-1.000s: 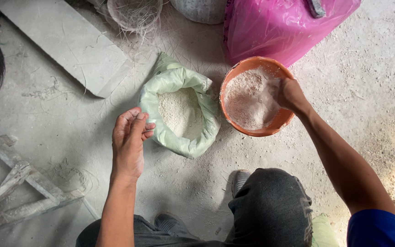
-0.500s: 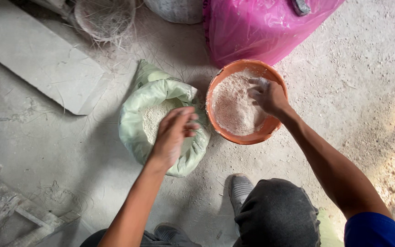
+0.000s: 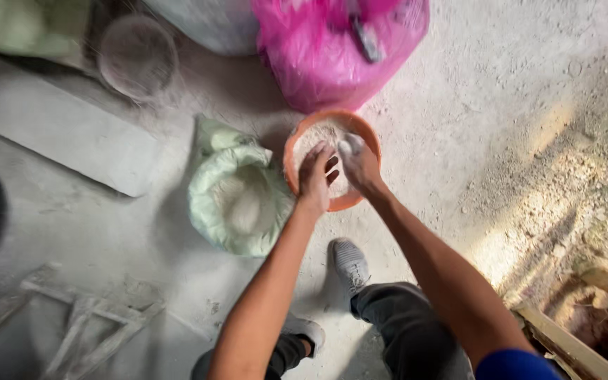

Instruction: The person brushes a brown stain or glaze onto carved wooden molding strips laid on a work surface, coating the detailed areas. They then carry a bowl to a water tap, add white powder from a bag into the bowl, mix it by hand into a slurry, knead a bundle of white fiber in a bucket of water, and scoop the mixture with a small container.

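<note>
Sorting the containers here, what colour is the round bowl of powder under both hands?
Orange, seen in the head view: the round orange bowl.

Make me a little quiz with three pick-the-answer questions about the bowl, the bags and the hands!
1. Where is the orange bowl?
A. right of the green sack
B. on the grey slab
C. inside the pink bag

2. What colour is the big bag behind the bowl?
A. blue
B. pink
C. yellow

3. How is the green sack?
A. tied shut
B. turned upside down
C. open, with pale powder showing

Answers: 1 A, the bowl stands on the floor just right of the sack. 2 B, it is bright pink. 3 C, its top is rolled open. The left hand and right hand are both over the bowl.
</note>
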The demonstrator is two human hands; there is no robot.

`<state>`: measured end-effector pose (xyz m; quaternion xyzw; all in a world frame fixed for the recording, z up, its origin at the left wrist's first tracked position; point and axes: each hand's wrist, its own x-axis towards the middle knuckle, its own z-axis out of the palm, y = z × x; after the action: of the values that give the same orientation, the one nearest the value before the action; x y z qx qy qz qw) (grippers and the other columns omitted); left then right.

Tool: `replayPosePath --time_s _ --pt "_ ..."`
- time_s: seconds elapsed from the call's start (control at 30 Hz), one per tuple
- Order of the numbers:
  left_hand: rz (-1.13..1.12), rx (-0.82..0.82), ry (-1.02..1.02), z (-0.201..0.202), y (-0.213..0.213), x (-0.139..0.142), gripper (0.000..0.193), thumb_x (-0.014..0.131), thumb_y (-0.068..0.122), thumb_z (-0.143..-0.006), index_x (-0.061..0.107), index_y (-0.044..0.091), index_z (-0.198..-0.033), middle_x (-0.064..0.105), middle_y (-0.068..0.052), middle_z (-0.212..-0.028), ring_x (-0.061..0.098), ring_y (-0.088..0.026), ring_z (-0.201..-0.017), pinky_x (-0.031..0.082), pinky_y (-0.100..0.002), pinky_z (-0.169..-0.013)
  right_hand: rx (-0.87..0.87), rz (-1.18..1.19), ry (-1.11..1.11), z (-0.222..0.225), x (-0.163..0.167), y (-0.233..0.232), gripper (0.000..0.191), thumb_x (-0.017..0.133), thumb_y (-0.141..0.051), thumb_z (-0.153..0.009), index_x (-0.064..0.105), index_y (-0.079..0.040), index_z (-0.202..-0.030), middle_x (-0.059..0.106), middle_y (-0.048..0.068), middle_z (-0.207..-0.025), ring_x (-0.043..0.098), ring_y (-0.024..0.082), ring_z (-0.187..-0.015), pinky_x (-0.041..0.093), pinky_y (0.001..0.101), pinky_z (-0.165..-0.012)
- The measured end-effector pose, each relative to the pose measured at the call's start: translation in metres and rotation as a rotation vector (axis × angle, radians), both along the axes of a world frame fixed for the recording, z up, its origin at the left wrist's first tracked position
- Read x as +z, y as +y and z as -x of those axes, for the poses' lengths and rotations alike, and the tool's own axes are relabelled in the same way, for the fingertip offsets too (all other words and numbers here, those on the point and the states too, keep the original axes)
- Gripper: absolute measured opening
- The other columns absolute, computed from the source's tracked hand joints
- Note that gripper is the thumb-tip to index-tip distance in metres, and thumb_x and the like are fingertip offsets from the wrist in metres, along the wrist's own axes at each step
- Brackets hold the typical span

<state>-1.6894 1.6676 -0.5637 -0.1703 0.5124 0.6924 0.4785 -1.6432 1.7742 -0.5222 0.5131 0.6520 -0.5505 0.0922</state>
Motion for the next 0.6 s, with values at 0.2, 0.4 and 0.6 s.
replayPosePath --time_s 0.2,0.4,0.6 --pt "-0.055 -0.103 0.199 -0.004 0.021 0.092 0.062 0.042 0.048 -0.111 0.034 0.01 -0.159 0.04 -0.001 -0.155 0.036 -0.012 -0.138 0.03 -0.031 -0.115 -0.291 0.076 0.448 0.016 0.09 -0.028 0.065 0.042 -0.052 -0.109 0.055 -0.001 -0.147 0.051 0.027 -0.152 0.051 0.043 -0.138 0.046 0.052 -0.107" --pt "-0.01 -0.012 -0.067 0.001 0.034 0.185 0.065 0.032 0.051 -0.105 0.035 0.015 -0.159 0.039 -0.001 -0.161 0.036 -0.017 -0.145 0.024 -0.036 -0.118 0.2 -0.171 0.487 0.013 0.172 0.003 0.062 0.043 -0.051 -0.107 0.056 -0.004 -0.146 0.052 0.022 -0.149 0.047 0.038 -0.137 0.04 0.0499 -0.109" --pt "0.01 0.009 -0.116 0.0 0.029 0.254 0.067 0.033 0.054 -0.104 0.036 0.016 -0.159 0.043 -0.004 -0.159 0.042 -0.019 -0.142 0.031 -0.037 -0.116 -0.04 0.089 0.321 0.026 0.24 -0.014 0.056 0.051 -0.049 -0.103 0.063 -0.005 -0.134 0.063 0.023 -0.133 0.057 0.037 -0.123 0.046 0.0456 -0.099"
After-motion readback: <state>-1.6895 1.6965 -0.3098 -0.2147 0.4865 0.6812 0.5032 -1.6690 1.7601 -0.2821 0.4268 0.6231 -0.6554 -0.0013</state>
